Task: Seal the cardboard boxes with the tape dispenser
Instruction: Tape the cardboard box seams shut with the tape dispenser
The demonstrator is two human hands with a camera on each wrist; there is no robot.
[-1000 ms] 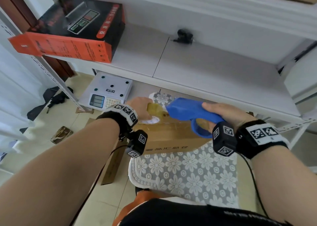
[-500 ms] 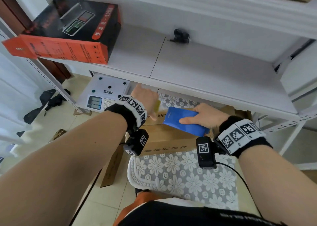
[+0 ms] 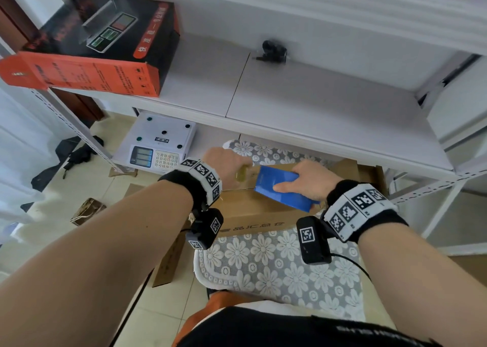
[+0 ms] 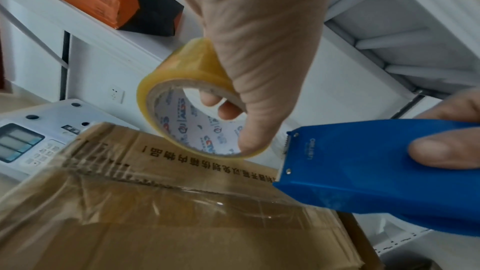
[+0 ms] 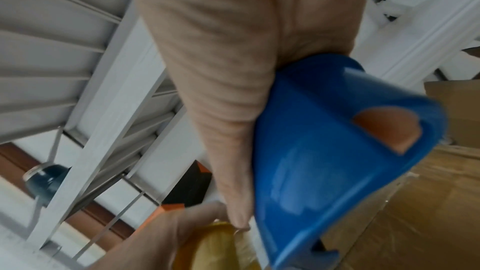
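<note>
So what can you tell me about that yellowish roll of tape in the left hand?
The tape roll is clear yellowish packing tape wound on a white printed core, held tilted just above the cardboard box. The left hand grips it, thumb on the rim, fingers through the core. Its free end runs to the toothed edge of the blue dispenser, which the right hand holds.

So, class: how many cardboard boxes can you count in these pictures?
2: one taped cardboard box under both hands on the flowered mat, another open box behind it beneath the shelf. More may be hidden.
</note>
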